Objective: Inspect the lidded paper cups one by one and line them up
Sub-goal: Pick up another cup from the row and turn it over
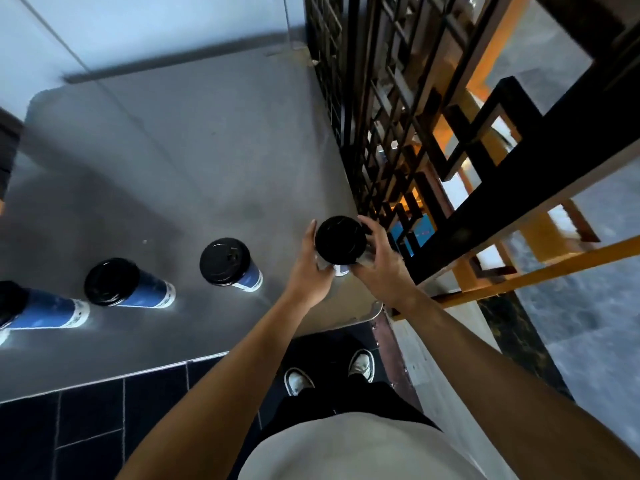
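I have the fourth cup between both hands at the right end of the grey table, close by the dark lattice screen. My left hand wraps the wall from the side away from the screen, fingers curled under the lid's edge, and my right hand closes on the wall from the screen side, thumb up near the rim. Whether the base is resting on the table or just lifted I cannot tell, since my hands hide it. Three more cups stand in a row leading away from the screen: the nearest cup, the middle cup and the far cup at the picture's edge, all upright with black lids and blue walls. I judge these to be light and easily crushed: thin paper gives under a hard squeeze, and a squeeze near the top could pop the snap-on plastic lid. I cannot see whether there is liquid inside, so I would treat it as possibly full and keep it level. The best hold, to my mind, is on the mid-wall with spread fingers and gentle, even pressure, not by the lid, which may come loose. The smooth metal-looking table could let a light cup slide, so I would set it down straight, in line with the nearest cup and well off the table's rounded corner by the screen.
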The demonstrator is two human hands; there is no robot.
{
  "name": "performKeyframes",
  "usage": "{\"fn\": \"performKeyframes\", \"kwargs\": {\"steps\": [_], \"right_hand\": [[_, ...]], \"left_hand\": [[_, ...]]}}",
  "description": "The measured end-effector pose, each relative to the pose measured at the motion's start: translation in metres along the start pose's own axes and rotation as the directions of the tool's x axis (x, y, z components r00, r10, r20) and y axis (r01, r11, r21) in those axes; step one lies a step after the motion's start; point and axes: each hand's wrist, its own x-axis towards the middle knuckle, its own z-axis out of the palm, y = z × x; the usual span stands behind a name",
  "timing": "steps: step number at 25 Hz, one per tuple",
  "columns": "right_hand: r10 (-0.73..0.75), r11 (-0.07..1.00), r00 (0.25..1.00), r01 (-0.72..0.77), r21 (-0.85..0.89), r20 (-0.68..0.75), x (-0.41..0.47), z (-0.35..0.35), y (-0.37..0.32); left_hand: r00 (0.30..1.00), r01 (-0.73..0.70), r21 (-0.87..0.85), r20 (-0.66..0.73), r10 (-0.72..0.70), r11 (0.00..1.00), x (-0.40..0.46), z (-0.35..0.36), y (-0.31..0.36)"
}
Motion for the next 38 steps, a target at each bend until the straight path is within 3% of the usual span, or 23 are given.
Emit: {"fn": "performKeyframes", "kwargs": {"steps": [5,11,21,24,28,38], "right_hand": [[-0.003,0.999,1.000,0.002,0.042,0.026,-0.006,0.001,-0.015],[0.102,0.946,0.995,-0.096,0.311,-0.004,-0.010,0.025,-0.036],[0.205,0.908,0.977,-0.169,0.383,-0.055,-0.023,0.056,-0.044],[0.218,0.911,0.976,-0.201,0.360,-0.007,-0.014,0.061,-0.045],[0.228,0.878,0.973,-0.216,0.427,0.024,-0.003,0.057,-0.055],[0.212,0.878,0.968,-0.248,0.408,0.133,0.014,0.039,-0.060]], "left_hand": [[0.996,-0.086,-0.111,0.009,0.087,0.990,-0.032,-0.024,0.009],[1.000,-0.009,-0.242,0.008,0.011,0.970,-0.061,-0.059,0.022],[0.993,0.119,-0.394,0.055,-0.106,0.912,-0.076,-0.065,0.014],[0.988,0.148,-0.503,0.047,-0.144,0.851,-0.074,-0.066,0.017],[0.977,0.196,-0.694,0.077,-0.199,0.693,-0.068,-0.061,0.030],[0.982,0.112,-0.664,-0.042,-0.187,0.739,-0.062,-0.053,0.043]]}}
